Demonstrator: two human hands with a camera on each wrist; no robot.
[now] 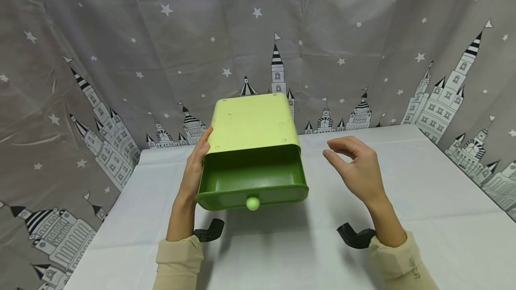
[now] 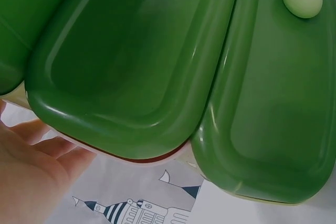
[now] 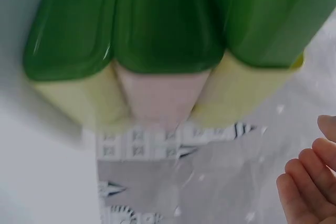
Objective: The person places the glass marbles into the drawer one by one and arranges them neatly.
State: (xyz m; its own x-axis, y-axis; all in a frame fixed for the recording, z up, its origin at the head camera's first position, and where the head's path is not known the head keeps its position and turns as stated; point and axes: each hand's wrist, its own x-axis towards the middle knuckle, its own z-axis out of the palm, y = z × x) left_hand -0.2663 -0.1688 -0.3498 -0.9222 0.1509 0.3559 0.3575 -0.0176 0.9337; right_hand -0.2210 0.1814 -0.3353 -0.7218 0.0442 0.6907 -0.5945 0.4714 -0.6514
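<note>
A small drawer unit (image 1: 254, 122) with a pale yellow-green top stands in the middle. Its green top drawer (image 1: 230, 201) is pulled out and looks bare inside, with a round light green knob (image 1: 252, 203) on the front. My left hand (image 1: 194, 173) rests along the unit's left side, fingers extended. Beneath that drawer, the left wrist view shows a middle drawer (image 2: 131, 51) and a lower drawer (image 2: 283, 108), both pushed in. To the right, apart from the unit, my right hand (image 1: 359, 169) hovers with thumb and fingers bent but not touching, holding nothing.
A white cloth (image 1: 435, 191) covers the table. Behind it hangs a grey curtain (image 1: 242, 26) printed with castles and stars. Black wrist mounts (image 1: 356, 236) stick inward from both wrists. A pink casing (image 3: 163, 93) surrounds the middle drawer.
</note>
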